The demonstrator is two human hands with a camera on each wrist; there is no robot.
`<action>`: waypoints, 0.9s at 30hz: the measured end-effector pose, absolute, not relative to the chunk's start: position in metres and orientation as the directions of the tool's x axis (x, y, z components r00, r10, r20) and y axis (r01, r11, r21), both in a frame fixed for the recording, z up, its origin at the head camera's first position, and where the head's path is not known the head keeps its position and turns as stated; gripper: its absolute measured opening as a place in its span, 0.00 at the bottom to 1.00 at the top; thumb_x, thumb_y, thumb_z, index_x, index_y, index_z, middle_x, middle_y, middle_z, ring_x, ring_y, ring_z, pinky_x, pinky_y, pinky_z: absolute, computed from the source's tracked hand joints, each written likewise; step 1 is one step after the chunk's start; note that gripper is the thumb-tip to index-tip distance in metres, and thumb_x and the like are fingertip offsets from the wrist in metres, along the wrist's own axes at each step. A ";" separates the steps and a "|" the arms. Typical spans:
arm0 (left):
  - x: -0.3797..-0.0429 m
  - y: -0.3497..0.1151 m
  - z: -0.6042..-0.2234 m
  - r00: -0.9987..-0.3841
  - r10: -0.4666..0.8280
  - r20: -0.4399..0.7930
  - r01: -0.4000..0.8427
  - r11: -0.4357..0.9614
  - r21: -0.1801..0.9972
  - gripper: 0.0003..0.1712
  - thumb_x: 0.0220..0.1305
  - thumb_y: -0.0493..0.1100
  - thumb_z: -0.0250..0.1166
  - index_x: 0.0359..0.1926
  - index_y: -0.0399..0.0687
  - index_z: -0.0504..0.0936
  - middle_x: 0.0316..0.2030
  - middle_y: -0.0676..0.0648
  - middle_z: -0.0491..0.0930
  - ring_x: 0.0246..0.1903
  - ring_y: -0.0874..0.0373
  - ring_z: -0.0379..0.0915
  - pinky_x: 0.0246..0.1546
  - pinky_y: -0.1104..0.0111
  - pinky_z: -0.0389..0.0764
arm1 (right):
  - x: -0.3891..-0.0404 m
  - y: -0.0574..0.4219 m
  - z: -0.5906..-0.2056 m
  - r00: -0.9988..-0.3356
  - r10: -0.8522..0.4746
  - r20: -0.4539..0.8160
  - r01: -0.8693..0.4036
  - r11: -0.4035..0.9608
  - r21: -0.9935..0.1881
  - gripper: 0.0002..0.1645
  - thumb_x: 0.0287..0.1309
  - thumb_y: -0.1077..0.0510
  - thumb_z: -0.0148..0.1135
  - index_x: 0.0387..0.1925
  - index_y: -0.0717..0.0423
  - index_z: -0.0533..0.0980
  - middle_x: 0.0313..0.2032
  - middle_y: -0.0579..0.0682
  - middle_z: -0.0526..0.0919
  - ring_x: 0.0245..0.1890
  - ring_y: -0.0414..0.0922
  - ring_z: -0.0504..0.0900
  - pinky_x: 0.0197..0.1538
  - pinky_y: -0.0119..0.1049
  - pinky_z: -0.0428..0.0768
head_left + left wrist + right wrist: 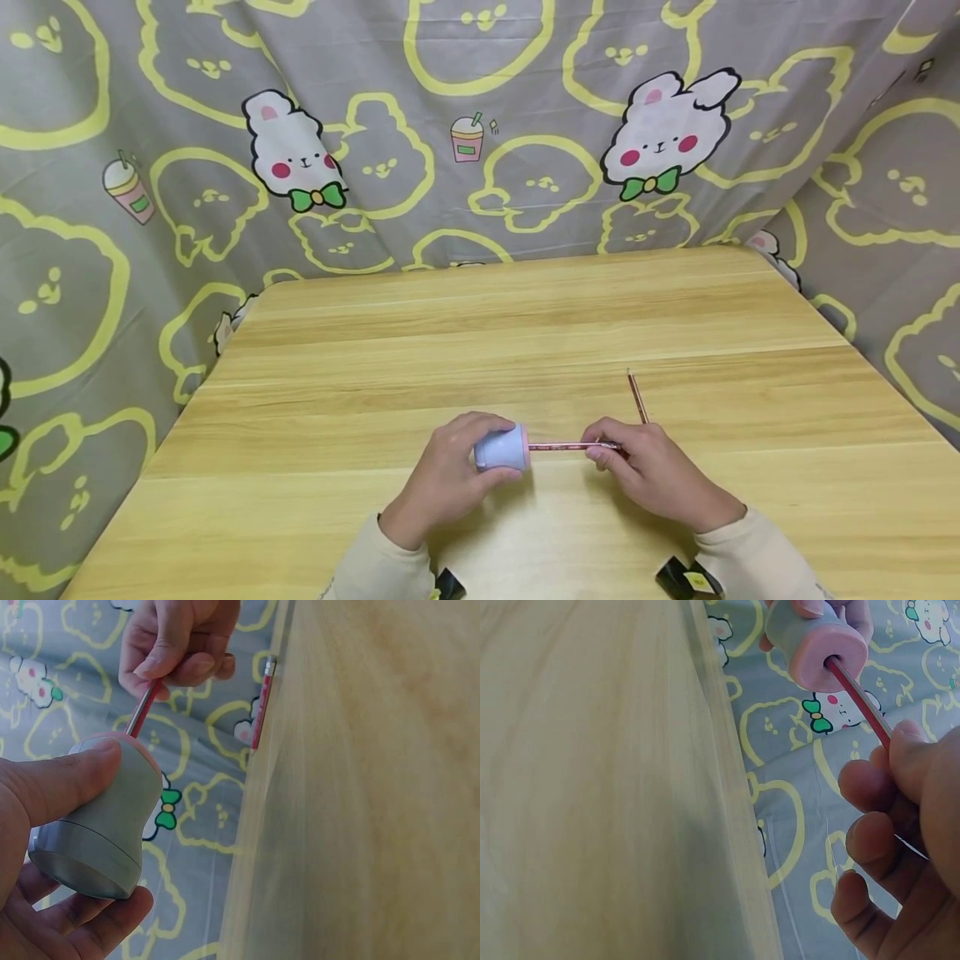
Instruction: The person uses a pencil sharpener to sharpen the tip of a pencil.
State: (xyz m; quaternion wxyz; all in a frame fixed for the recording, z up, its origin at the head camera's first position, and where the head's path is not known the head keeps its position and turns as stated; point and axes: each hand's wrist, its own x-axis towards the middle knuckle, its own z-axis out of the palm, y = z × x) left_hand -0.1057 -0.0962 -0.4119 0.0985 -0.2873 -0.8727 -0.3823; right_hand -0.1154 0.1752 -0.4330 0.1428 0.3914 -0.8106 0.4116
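A light blue pencil sharpener (500,449) with a pink end lies sideways in my left hand (454,463), gripped between thumb and fingers. From the right, a red-striped pencil (558,447) runs into the round hole in the sharpener's pink face (806,664). My right hand (643,468) pinches that pencil near its outer end with thumb and forefinger. In the right wrist view the other fingers curl loosely below the pencil. The pencil's tip is hidden inside the sharpener.
A second red pencil (637,396) lies on the wooden table (420,350) just beyond my right hand. Behind and beside the table hangs a grey curtain (540,108) with cartoon prints. Black devices (678,577) sit at both wrists.
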 end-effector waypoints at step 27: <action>-0.104 -0.096 -0.414 -0.797 0.432 0.423 0.603 0.520 0.605 0.27 0.43 0.40 0.80 0.47 0.43 0.81 0.46 0.49 0.82 0.43 0.57 0.77 0.37 0.69 0.80 | -0.112 0.173 -0.434 -0.698 -0.493 0.520 -0.715 0.444 -0.540 0.09 0.57 0.69 0.64 0.33 0.52 0.79 0.21 0.31 0.67 0.19 0.25 0.59 0.19 0.23 0.64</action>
